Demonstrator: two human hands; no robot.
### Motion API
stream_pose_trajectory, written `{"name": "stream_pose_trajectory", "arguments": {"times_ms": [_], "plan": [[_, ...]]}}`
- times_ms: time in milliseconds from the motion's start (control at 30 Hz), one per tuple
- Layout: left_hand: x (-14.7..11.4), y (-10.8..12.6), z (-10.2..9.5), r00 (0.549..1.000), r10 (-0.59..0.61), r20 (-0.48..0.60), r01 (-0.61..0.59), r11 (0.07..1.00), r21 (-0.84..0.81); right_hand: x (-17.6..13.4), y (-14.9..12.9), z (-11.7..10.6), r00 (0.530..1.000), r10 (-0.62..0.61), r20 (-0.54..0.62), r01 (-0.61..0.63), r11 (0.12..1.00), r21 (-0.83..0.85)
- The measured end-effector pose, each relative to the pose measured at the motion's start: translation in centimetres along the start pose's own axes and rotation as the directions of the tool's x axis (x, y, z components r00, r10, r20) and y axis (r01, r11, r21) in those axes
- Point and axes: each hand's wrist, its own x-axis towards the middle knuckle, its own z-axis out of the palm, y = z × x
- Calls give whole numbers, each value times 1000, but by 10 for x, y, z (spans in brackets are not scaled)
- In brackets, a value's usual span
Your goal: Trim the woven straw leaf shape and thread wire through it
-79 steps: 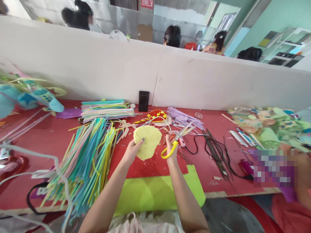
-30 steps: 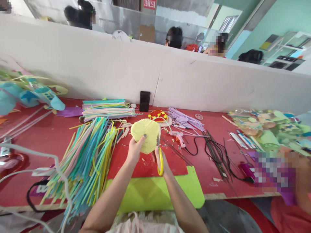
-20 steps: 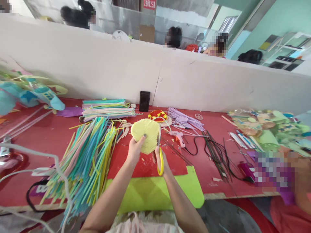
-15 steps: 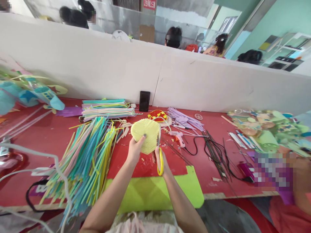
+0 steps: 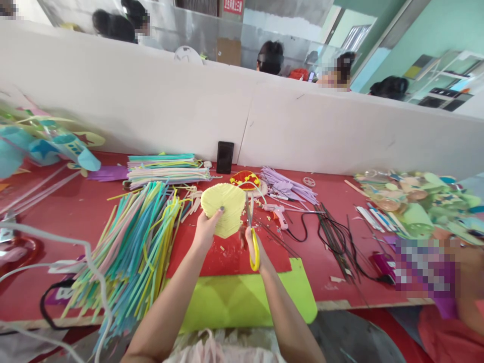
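My left hand (image 5: 207, 228) pinches a pale yellow, ribbed, rounded piece (image 5: 224, 204) with a blunt point at its lower end, thumb on top. My right hand (image 5: 254, 247) is closed on yellow-handled scissors (image 5: 254, 252). The blades point away from me and stand apart, just right of the piece's edge, not touching it. Below both hands lies a red sheet (image 5: 212, 262) with small scraps on it, over a lime green sheet (image 5: 230, 302) at the table's front edge.
Bundles of coloured strips (image 5: 139, 242) cover the left side. A pink glue gun (image 5: 278, 214) with a black cord lies to the right, near thin dark rods (image 5: 336, 252). A black phone (image 5: 225, 157) leans on the white partition (image 5: 151, 96). A co-worker's arm (image 5: 469, 272) is at far right.
My left hand has shifted slightly left with the yellow piece. My right hand has drawn the scissors a little right, away from the piece's edge, and the blades are spread wider.
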Motion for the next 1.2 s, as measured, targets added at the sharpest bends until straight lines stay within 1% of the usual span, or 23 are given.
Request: {"name": "stream_pose_trajectory", "arguments": {"times_ms": [100, 200, 300, 400, 500, 600, 733, 867, 967, 1100, 1200], "plan": [[1, -2, -2, 1000, -3, 8, 2, 1000, 14, 1, 0, -6, 997, -16, 74, 17, 1000, -11], [0, -4, -2, 1000, -12, 27, 11, 1000, 27, -1, -6, -8, 995, -19, 95, 26, 997, -74], [-3, -4, 0, 999, -26, 40, 24, 998, 53, -3, -12, -8, 994, -22, 103, 32, 995, -91], [-4, -3, 1, 999, -26, 46, 23, 997, 70, -4, -15, -8, 995, -36, 88, 46, 993, -108], [-5, -3, 0, 998, -21, 51, 17, 997, 81, -2, -15, -8, 997, -65, 45, 70, 990, -121], [-5, -4, 0, 999, -17, 45, 13, 996, 94, -1, -17, -8, 998, -68, 18, 70, 991, -112], [-5, -5, 0, 999, -16, 48, 12, 996, 94, -3, -25, -8, 998, -53, 21, 56, 990, -129], [-5, -6, -1, 998, -17, 56, 12, 996, 87, -8, -30, -6, 998, -24, 61, 32, 991, -134], [-6, -7, 0, 998, -16, 57, 12, 997, 79, -9, -28, -5, 998, -14, 56, 20, 992, -123], [-7, -7, 2, 999, -22, 43, 19, 998, 61, -8, -20, -3, 999, 22, 34, -20, 998, -63], [-7, -6, 2, 999, -26, 40, 24, 998, 56, -7, -14, -3, 1000, 9, 27, -7, 996, -90]]}}
